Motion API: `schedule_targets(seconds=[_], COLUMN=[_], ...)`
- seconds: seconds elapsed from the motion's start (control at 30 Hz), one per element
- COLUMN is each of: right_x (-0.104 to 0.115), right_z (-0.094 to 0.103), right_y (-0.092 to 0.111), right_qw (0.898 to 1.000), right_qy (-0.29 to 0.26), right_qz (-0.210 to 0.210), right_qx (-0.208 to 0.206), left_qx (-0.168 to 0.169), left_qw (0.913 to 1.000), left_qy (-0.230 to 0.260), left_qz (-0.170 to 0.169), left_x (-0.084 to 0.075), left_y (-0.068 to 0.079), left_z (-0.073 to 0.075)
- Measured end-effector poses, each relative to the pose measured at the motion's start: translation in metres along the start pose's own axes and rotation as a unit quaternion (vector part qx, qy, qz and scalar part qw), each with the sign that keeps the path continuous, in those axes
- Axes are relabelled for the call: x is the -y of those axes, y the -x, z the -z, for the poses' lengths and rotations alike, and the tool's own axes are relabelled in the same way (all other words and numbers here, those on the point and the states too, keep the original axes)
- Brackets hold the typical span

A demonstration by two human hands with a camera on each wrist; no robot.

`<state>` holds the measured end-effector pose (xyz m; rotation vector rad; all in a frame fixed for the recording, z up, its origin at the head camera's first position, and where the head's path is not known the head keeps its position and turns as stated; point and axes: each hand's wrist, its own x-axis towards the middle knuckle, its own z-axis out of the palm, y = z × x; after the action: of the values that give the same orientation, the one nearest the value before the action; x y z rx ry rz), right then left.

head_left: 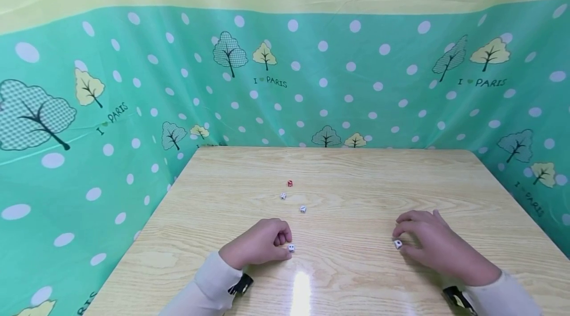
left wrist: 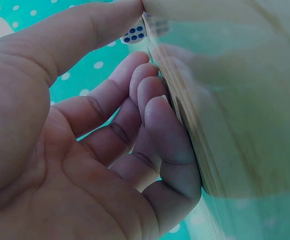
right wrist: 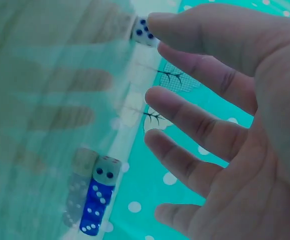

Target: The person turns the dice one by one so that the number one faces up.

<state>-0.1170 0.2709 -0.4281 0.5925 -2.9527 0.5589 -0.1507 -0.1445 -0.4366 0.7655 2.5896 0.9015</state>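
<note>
On the light wood table, my left hand (head_left: 262, 244) rests with its fingers bent around a white die (head_left: 291, 248). In the left wrist view, this die (left wrist: 133, 35) shows beside the thumb, with a gap to the index fingertip. To the right, my right hand (head_left: 427, 239) pinches another white die (head_left: 398, 244) between thumb and index finger. The right wrist view has that die (right wrist: 144, 31) low at the table surface, partly behind the thumb, while the other fingers spread loosely.
Farther back lie a red die (head_left: 290, 183) and two white dice, one (head_left: 283, 196) behind the other (head_left: 303, 209). The right wrist view also shows blue dice (right wrist: 97, 200) lined up with a white die (right wrist: 107, 170). A green dotted cloth (head_left: 338, 73) surrounds the table (head_left: 347, 172).
</note>
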Motion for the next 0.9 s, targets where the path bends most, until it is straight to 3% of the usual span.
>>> schedule_targets(seconds=[0.9], right_x=[-0.037], right_z=[0.009], right_y=[0.006], right_qw=[0.998], right_qy=[0.031], right_qz=[-0.057], right_qx=[0.002], left_qx=[-0.002], left_qw=[1.0000], left_qy=[-0.005], left_qz=[-0.003], left_x=[0.003], left_y=[-0.001], left_z=[-0.001])
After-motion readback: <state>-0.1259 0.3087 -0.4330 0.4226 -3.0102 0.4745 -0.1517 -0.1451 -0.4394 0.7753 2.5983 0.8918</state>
